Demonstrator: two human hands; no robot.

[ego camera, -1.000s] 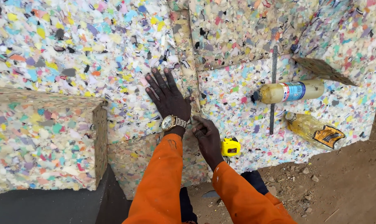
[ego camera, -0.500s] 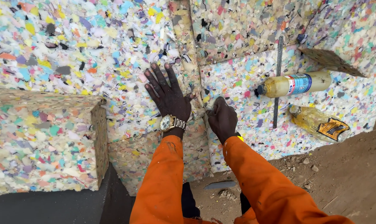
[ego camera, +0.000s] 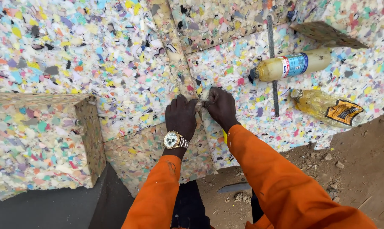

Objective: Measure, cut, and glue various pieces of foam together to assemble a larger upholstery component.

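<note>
Gripping one foam strip (ego camera: 199,105), two hands (ego camera: 181,115) (ego camera: 221,106); two bottles (ego camera: 291,65) nearby.

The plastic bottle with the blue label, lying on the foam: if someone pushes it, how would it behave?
The plastic bottle lies on its side and looks round, so it would probably roll. The yellowish liquid inside may make it heavier and shift. The foam sheet under it looks soft, which could slow it.

An outdoor work yard, probably a foam or upholstery workshop: large slabs of multicoloured rebonded foam (ego camera: 94,55) lie across bare dirt ground (ego camera: 348,169) strewn with small stones, with a cut foam block (ego camera: 39,140), two plastic bottles (ego camera: 291,64) and a long metal ruler (ego camera: 273,63) lying on them.
</note>
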